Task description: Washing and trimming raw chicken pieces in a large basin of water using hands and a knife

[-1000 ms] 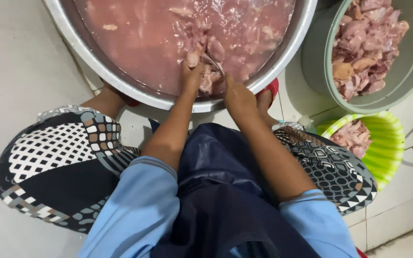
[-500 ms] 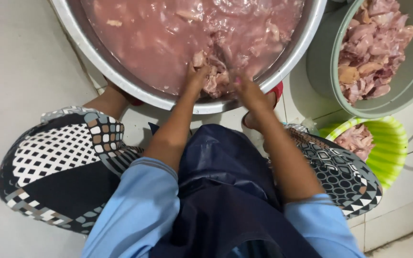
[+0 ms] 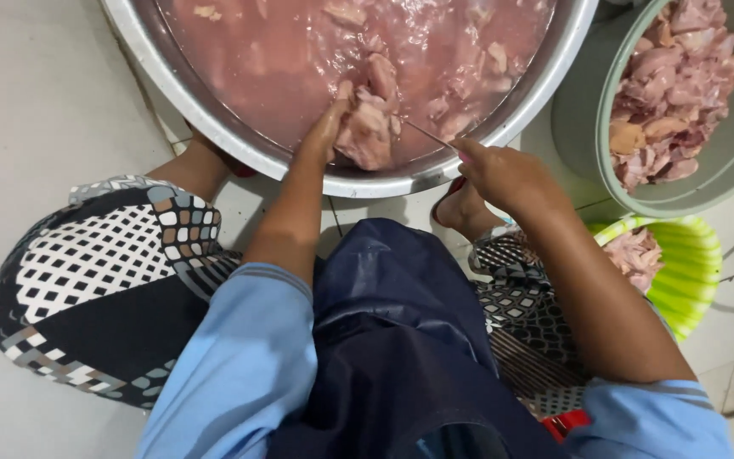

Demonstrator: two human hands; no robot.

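A big metal basin (image 3: pixel 172 81) of pinkish water and raw chicken pieces sits on the floor in front of me. My left hand (image 3: pixel 330 127) reaches over its near rim and grips a raw chicken piece (image 3: pixel 367 132) at the water's edge. My right hand (image 3: pixel 503 170) hovers just outside the rim, closed on a thin knife (image 3: pixel 429 134) whose blade points at that piece.
At the upper right a grey bucket (image 3: pixel 584 144) holds more raw chicken pieces. Below it a lime-green basket (image 3: pixel 690 272) holds a few pieces. My patterned trouser knees, a dark apron and bare feet sit between me and the basin. White tiled floor surrounds everything.
My right hand has pulled back out of the basin to the rim with the knife. My left hand has lifted a chicken piece toward the near edge.
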